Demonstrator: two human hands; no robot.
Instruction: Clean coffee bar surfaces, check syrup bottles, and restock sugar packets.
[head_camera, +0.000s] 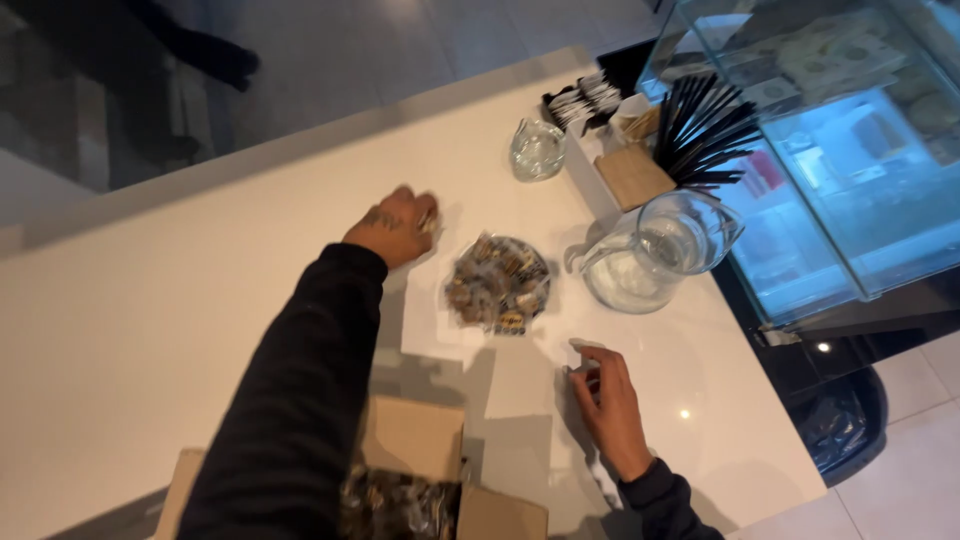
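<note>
Bench (150, 300): smooth, glossy white top that mirrors a ceiling light near the right hand (608, 405). Glass bowl (498, 283) at bench centre: clear, filled with shiny foil-like wrapped pieces. Beside the bowl, a glass jug (655, 250), transparent and glossy; beyond the bowl, a small clear glass dish (537, 150). Behind the jug, a matt pale wooden holder (632, 176) with glossy black plastic sticks (705, 130). Below the bowl, a matt brown cardboard box (415, 440). Left hand (398, 226) sleeve (300, 400): matt black cloth.

Bare counter (200, 300) leftward; bowl (498, 284), glass pitcher (655, 250) crowding the right
</note>
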